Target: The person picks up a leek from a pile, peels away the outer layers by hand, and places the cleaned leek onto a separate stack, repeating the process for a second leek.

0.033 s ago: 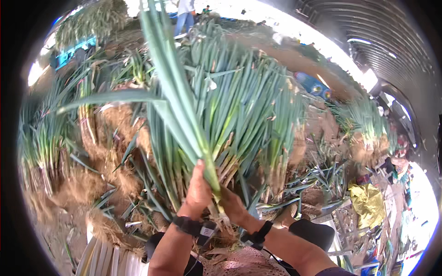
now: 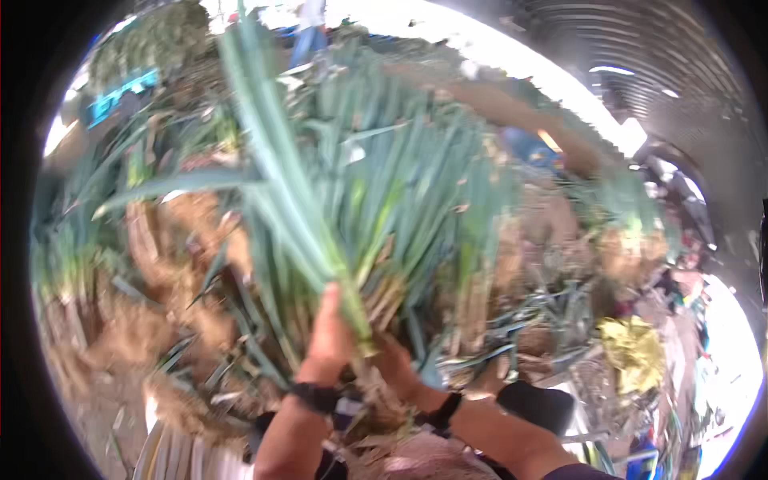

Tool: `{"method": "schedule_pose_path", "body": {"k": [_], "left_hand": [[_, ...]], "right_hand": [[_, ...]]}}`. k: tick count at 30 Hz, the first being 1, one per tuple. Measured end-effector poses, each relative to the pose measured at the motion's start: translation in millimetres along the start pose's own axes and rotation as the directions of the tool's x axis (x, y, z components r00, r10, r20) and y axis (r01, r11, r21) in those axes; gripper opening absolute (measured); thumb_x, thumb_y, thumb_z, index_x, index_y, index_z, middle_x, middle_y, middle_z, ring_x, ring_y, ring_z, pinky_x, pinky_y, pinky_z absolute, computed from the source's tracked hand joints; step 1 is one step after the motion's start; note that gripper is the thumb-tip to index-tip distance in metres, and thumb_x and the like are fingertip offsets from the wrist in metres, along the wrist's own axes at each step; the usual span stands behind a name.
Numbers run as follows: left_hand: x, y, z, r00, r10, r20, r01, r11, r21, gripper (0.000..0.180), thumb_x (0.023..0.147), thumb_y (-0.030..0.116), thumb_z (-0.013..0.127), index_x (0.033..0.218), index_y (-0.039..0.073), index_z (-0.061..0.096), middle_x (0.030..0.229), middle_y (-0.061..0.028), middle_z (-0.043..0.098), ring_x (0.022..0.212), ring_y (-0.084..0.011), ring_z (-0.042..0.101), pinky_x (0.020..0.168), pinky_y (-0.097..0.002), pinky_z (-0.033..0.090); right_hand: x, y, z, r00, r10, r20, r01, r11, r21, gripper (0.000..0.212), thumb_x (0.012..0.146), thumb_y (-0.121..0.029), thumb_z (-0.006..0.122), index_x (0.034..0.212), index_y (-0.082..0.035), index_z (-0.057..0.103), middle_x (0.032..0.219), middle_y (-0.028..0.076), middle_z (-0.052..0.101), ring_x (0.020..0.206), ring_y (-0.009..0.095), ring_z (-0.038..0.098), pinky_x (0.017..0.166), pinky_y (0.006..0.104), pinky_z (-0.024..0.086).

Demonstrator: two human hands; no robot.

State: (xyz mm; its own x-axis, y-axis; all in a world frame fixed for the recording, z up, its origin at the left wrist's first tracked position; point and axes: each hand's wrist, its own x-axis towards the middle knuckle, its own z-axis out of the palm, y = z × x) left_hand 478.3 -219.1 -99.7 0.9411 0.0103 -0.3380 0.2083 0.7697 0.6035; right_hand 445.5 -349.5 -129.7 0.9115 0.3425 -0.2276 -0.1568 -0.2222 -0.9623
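Observation:
A long green onion (image 2: pixel 300 196) slants up and to the left in front of me, one leaf bent out to the left. My left hand (image 2: pixel 326 340) is closed round its lower stalk, the thumb lying up along it. My right hand (image 2: pixel 398 370) is closed at the stalk's lower end, beside the left, its fingers partly hidden and blurred. Behind both hands stands a dense row of green onions (image 2: pixel 400 200), leaves upward and pale stems low. Dry, pale root or husk matter (image 2: pixel 376 396) hangs below the hands.
More green onion bundles (image 2: pixel 68 272) stand at the left, and another bundle (image 2: pixel 632 212) at the right. A yellow plastic bag (image 2: pixel 632 352) lies among litter at the right. Loose leaves (image 2: pixel 552 316) are strewn on the ground. A person in blue trousers (image 2: pixel 306 44) stands far off.
The whole view has shifted slightly left and become blurred. Both hands keep their hold on the green onion, which has barely moved relative to the row behind.

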Motion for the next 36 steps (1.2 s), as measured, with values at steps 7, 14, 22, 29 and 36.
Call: {"method": "schedule_pose_path", "body": {"k": [7,14,22,29,36], "left_hand": [[10.0,8.6,-30.5,0.882,0.161,0.444,-0.077,0.977,-0.200,0.045,0.088,0.032,0.051,0.120,0.001,0.045,0.106,-0.0076,0.054,0.094,-0.0232,0.054,0.095,-0.0420,0.037],[0.9,-8.6,1.6,0.925,0.179,0.335,-0.180,0.983,-0.029,0.035,0.079,0.018,0.067,0.107,0.006,0.049,0.088,-0.0039,0.054,0.077,-0.0187,0.054,0.077,-0.0358,0.044],[-4.6,24.3,-25.4,0.966,0.225,0.126,-0.251,0.931,0.266,0.026,0.086,0.020,0.056,0.104,0.002,0.051,0.081,-0.0087,0.061,0.064,-0.0174,0.059,0.059,-0.0304,0.048],[8.2,-0.3,-7.5,0.962,0.146,0.231,-0.141,0.989,-0.040,0.016,0.085,0.008,0.057,0.092,0.012,0.043,0.074,-0.0037,0.051,0.054,-0.0150,0.049,0.049,-0.0296,0.044],[1.0,0.6,1.7,0.959,0.255,0.122,-0.269,0.957,0.111,0.012,0.087,0.015,0.056,0.095,0.010,0.049,0.073,-0.0004,0.051,0.056,-0.0107,0.048,0.048,-0.0246,0.039]], "right_hand": [[22.9,40.8,19.8,0.961,-0.249,-0.120,0.255,0.966,0.034,0.034,0.088,-0.010,0.052,0.121,0.001,0.048,0.120,0.016,0.052,0.112,0.025,0.051,0.089,0.0279,0.039],[-17.0,10.1,-10.5,0.870,-0.379,-0.314,0.308,0.917,-0.255,0.025,0.080,-0.007,0.062,0.104,-0.001,0.060,0.107,0.016,0.058,0.104,0.028,0.055,0.083,0.0324,0.045],[-16.7,-0.2,14.6,0.863,-0.503,-0.045,0.493,0.858,-0.142,0.014,0.082,-0.006,0.059,0.095,-0.002,0.061,0.093,0.009,0.063,0.082,0.019,0.060,0.074,0.0319,0.047],[-24.1,-14.5,-12.6,0.990,-0.123,-0.064,0.123,0.562,0.818,0.018,0.089,-0.014,0.054,0.104,-0.007,0.058,0.097,0.002,0.061,0.089,0.015,0.057,0.082,0.0342,0.046],[-2.6,-38.0,-46.1,0.959,-0.279,0.057,0.273,0.957,0.092,0.035,0.085,-0.010,0.055,0.119,-0.004,0.047,0.111,0.007,0.056,0.104,0.018,0.052,0.088,0.0342,0.043]]}}
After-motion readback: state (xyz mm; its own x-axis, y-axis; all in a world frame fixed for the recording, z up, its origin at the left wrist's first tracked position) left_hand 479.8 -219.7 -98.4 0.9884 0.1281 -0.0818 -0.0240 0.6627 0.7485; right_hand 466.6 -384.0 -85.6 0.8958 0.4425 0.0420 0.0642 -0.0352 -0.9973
